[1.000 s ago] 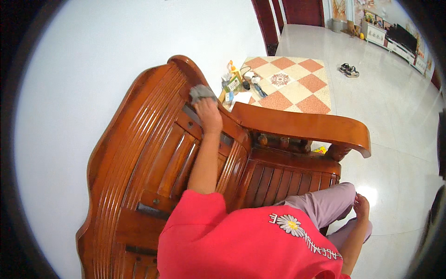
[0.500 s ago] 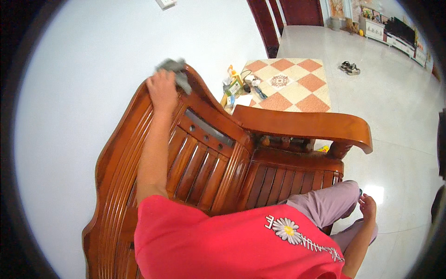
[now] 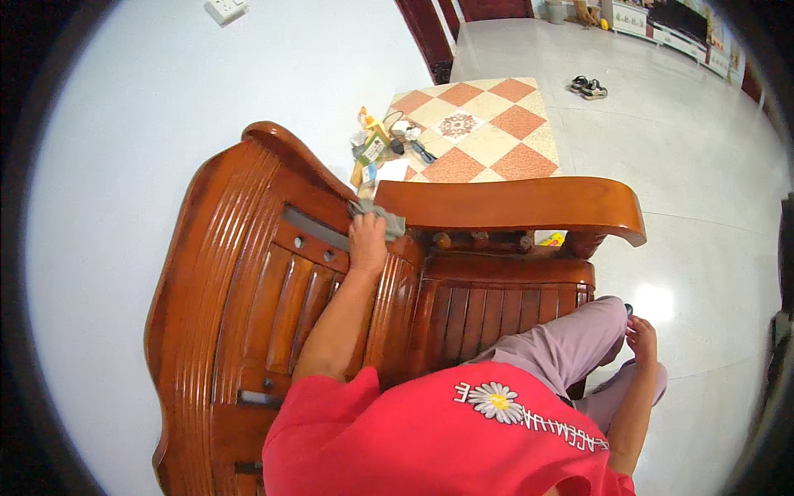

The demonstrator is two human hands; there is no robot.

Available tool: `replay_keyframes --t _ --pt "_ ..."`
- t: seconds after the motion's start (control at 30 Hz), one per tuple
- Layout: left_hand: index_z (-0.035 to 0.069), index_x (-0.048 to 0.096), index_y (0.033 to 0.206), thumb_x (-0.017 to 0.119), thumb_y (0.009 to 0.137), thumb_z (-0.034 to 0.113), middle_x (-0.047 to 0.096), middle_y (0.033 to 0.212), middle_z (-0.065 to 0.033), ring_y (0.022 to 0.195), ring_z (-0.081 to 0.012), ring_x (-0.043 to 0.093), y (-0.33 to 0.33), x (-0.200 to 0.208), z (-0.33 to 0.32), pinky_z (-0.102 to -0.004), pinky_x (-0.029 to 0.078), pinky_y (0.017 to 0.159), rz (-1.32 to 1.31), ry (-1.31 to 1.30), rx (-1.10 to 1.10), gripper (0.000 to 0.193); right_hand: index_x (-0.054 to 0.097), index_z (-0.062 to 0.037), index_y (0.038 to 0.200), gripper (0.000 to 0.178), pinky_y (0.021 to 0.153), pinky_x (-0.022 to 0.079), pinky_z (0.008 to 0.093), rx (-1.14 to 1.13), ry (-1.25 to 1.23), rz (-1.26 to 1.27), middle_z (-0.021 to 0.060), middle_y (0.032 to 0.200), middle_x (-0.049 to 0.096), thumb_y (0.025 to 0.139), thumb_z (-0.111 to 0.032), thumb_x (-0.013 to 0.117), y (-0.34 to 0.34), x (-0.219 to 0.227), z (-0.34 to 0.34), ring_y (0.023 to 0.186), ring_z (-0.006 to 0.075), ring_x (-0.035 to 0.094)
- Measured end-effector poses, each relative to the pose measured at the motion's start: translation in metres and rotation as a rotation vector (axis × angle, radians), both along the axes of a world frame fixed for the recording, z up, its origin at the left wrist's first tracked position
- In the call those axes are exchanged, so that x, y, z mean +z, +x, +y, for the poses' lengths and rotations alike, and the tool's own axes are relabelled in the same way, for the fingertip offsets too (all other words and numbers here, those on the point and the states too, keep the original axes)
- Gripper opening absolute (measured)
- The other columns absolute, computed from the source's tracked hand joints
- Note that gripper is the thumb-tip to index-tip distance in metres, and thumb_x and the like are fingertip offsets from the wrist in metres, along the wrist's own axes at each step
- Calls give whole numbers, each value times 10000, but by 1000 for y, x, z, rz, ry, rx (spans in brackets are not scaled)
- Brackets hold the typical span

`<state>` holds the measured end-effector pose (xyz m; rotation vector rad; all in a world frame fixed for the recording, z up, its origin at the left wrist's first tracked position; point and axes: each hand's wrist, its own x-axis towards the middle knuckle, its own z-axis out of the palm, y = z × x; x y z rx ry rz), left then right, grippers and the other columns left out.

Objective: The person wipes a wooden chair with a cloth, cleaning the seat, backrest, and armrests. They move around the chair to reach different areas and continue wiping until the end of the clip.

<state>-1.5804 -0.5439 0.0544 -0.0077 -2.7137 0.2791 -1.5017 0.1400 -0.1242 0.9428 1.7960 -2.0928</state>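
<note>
A grey cloth (image 3: 379, 218) lies bunched at the corner where the chair's (image 3: 248, 273) backrest meets its armrest (image 3: 513, 205), pressed onto the wood. The left hand (image 3: 367, 245) sits on top of it, fingers curled down over the fabric and gripping it against the upper rail of the backrest; the forearm runs down along the vertical slats toward the red shirt (image 3: 430, 438) at the lower edge. The chair is polished reddish wood with a ribbed, curved top rail on the left and a broad, smooth armrest that crosses the picture to the right, ending in a rounded tip. That armrest stands just beside the cloth, and it hides the edge of the small table (image 3: 488, 132) beyond it, whose top is a checked pattern of orange and cream tiles. On the table's near corner a clutter of small bottles and packets (image 3: 380, 149) is crowded together, close behind the cloth. The right hand (image 3: 641, 337) hangs low at the right, by the knee of the mauve trousers (image 3: 562, 347), fingers loosely bent and holding nothing. A wall socket (image 3: 225, 9) shows on the white wall at top left, and a pair of sandals (image 3: 587, 85) lies well apart on the pale floor.
</note>
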Motion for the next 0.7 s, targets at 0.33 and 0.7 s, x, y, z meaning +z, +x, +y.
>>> replay_keyframes --t 0.33,0.7 --pt "45 588 1347 547 1034 187 526 1413 -188 1359 -400 437 -166 -29 127 -481 392 1117 -118 572 -436 347 658 -61 1271 317 943 524 343 136 707 750 97 1228 673 955 -66 642 -140 141 -166 1124 226 653" --pt "52 263 1598 650 917 564 198 1667 -219 1548 -384 173 -386 -107 126 -495 207 1251 -377 477 -449 936 519 -130 1468 604 1211 249 505 563 1530 763 124 1552 436 948 -427 604 -220 155 -207 1466 325 360"
